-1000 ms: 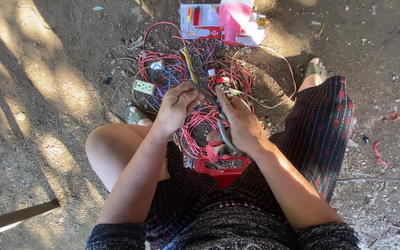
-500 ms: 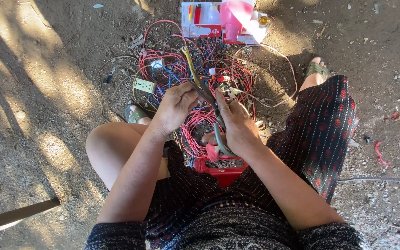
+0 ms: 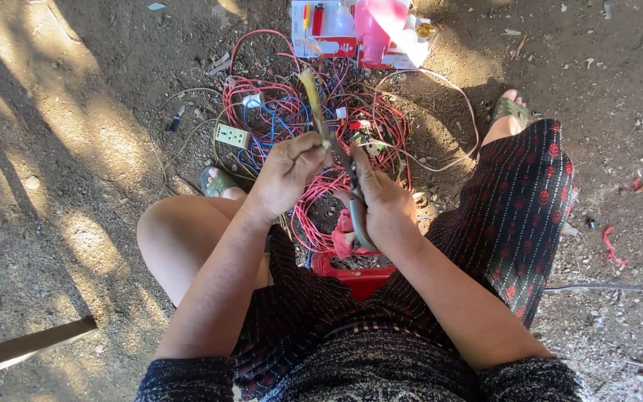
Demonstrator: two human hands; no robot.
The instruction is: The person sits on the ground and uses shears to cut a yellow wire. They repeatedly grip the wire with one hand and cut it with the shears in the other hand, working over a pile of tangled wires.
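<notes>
Left hand [image 3: 286, 173] pinches a yellowish cable [image 3: 312, 104], frayed at the tip, angled up over the red wire tangle [image 3: 292, 112]. Right hand [image 3: 385, 205] is clenched on pliers w/ grey-and-red handles [image 3: 353, 223], jaws at the cable just beside left fingers. Bare dirt ground [image 3: 76, 149] outdoors, dappled sun; white socket [image 3: 232, 135], red tray [image 3: 351, 272] btwn knees. Vs 1 s ago: both hands raised slightly, cable lifted higher.

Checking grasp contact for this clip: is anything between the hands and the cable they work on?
Nothing visible. The left hand pinches the yellowish cable directly, and the right hand grips a tool with grey handles against it. The tangle of red wires lies below on the ground, apart from the grip.
</notes>
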